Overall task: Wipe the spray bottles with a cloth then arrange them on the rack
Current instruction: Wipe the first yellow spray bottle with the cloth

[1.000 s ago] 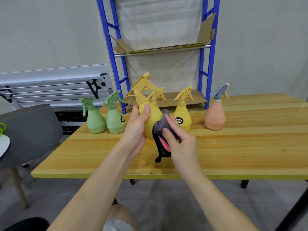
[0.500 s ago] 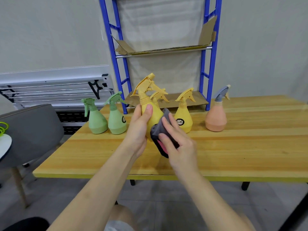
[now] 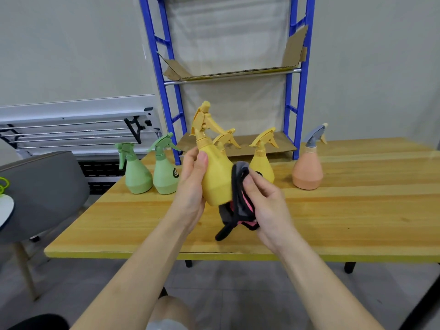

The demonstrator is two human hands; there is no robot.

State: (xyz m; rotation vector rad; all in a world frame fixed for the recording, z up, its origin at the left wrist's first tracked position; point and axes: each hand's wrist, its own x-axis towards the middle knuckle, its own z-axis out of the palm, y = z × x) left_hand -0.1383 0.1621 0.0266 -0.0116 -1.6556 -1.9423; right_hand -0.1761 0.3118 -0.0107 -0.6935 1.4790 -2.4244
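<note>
Here, seen from the head camera, the left hand [image 3: 190, 186] holds a yellow spray bottle [image 3: 215, 172] up over the table [image 3: 333, 222], with its fingers wrapped round the bottle's side and its thumb on the front. The right hand [image 3: 266, 206] grips a dark cloth [image 3: 238, 203] with a pink edge and presses it on the right side of that bottle. One end of the cloth hangs down toward the table. Two green spray bottles [image 3: 152, 172] stand side by side on the left part of the table. Two more yellow bottles [image 3: 263, 158] stand behind the hands, one mostly hidden. A peach bottle [image 3: 308, 170] with a grey top stands to the right. The blue rack [image 3: 295, 91] stands at the back of the table, with cardboard on its shelves. A grey chair [image 3: 42, 194] sits at the left.
</note>
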